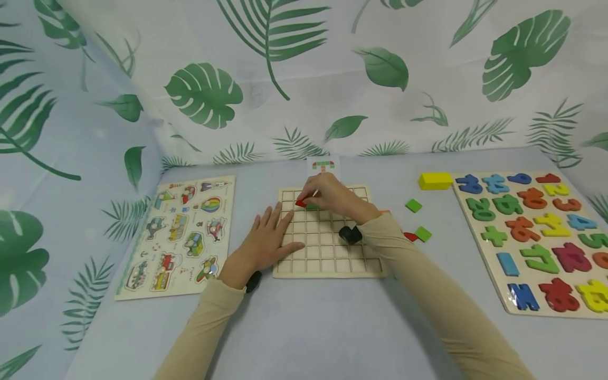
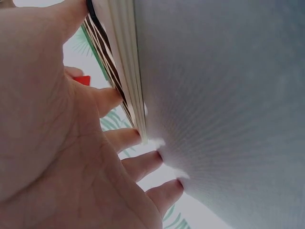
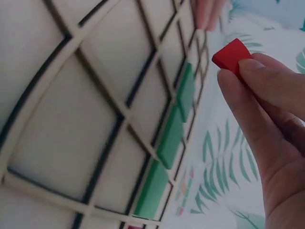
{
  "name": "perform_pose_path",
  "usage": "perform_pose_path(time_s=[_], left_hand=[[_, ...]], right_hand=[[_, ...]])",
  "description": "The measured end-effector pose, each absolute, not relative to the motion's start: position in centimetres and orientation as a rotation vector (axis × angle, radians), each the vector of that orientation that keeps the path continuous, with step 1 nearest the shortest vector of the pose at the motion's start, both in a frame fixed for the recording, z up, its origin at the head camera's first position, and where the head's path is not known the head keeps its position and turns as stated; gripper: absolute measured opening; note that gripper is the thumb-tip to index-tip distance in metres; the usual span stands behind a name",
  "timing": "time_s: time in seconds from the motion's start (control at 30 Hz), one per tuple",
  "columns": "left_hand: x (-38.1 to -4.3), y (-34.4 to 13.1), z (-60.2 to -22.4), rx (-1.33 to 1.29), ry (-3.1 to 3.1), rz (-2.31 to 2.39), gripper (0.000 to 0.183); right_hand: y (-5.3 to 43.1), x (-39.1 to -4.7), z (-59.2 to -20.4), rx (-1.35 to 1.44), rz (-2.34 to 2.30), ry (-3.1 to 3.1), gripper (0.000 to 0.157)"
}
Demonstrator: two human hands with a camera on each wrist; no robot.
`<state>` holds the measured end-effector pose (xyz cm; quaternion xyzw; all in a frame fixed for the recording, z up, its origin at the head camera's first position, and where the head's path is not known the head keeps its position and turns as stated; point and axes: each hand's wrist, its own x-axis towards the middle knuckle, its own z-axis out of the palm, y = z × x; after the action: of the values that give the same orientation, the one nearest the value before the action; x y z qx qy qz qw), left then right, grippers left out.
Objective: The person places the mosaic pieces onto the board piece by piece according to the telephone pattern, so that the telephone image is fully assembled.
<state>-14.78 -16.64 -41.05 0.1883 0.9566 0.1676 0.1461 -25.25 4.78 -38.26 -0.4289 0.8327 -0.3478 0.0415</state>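
A wooden grid board (image 1: 311, 266) lies flat before me. Between thumb and fingertips my right hand (image 1: 331, 194) pinches a small red block (image 3: 232, 54), held over the board's upper left cells. Green square tiles (image 3: 170, 144) sit in a row of cells, and a bit of red shows at the lower end of that row in the right wrist view; in the head view the hand hides most of it. My left hand (image 1: 266, 237) rests with fingers spread at the board's left edge, thumb reaching over the cells.
Behind the board lies a pattern card (image 1: 324, 165). Loose green tiles (image 1: 414, 205) and a red piece (image 1: 410, 237) lie to the right, near a yellow block (image 1: 435, 181). A vehicle puzzle (image 1: 223, 184) is on the left, a number puzzle (image 1: 503, 301) on the right.
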Motion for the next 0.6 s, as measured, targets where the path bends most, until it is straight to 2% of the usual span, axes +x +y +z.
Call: perform_pose_path(time_s=[0.6], left_hand=[[-14.56,-16.36,-40.82,0.544,2.772,0.484,0.088]], right_hand=[[3.95,-25.60,-39.01,-1.342,-0.852,2.572,0.015]])
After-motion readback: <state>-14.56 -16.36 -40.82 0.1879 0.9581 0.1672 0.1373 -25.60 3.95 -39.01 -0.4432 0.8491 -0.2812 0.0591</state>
